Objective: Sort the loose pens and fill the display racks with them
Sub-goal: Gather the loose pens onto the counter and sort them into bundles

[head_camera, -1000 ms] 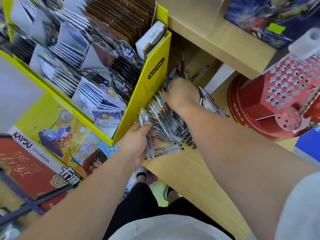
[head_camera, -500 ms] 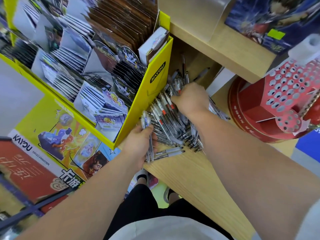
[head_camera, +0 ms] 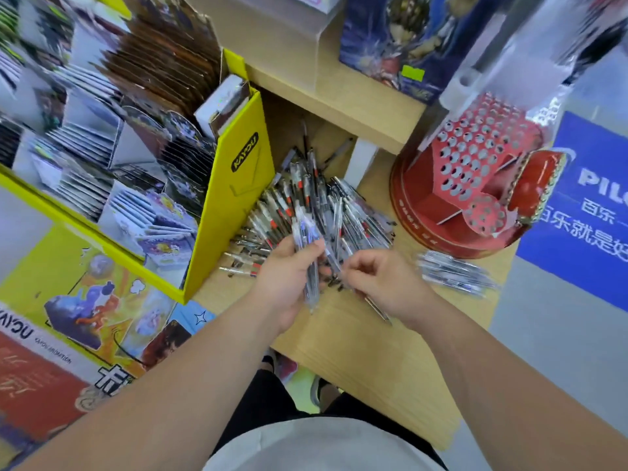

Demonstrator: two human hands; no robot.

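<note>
A big heap of loose clear pens (head_camera: 316, 205) with red and black parts lies on the wooden counter (head_camera: 367, 362), against the yellow card stand. My left hand (head_camera: 289, 283) is shut on a small bunch of pens (head_camera: 307, 253) held upright over the heap's near edge. Just to its right, my right hand (head_camera: 384, 283) pinches a single pen (head_camera: 375, 305) whose tip pokes out below the palm. A red display rack (head_camera: 475, 185) with many round holes stands to the right; no pens show in its holes. A small separate pile of pens (head_camera: 455, 273) lies in front of the rack.
A yellow cardboard stand (head_camera: 231, 205) full of card packs fills the left side. A wooden shelf (head_camera: 339, 107) with a boxed figure overhangs the heap at the back. A blue sign (head_camera: 584, 205) hangs at the right, past the counter's edge.
My right hand has pulled back out of the heap toward me and now holds one pen beside my left hand. The left hand has lifted its bunch and shifted right. The view has tilted up.
</note>
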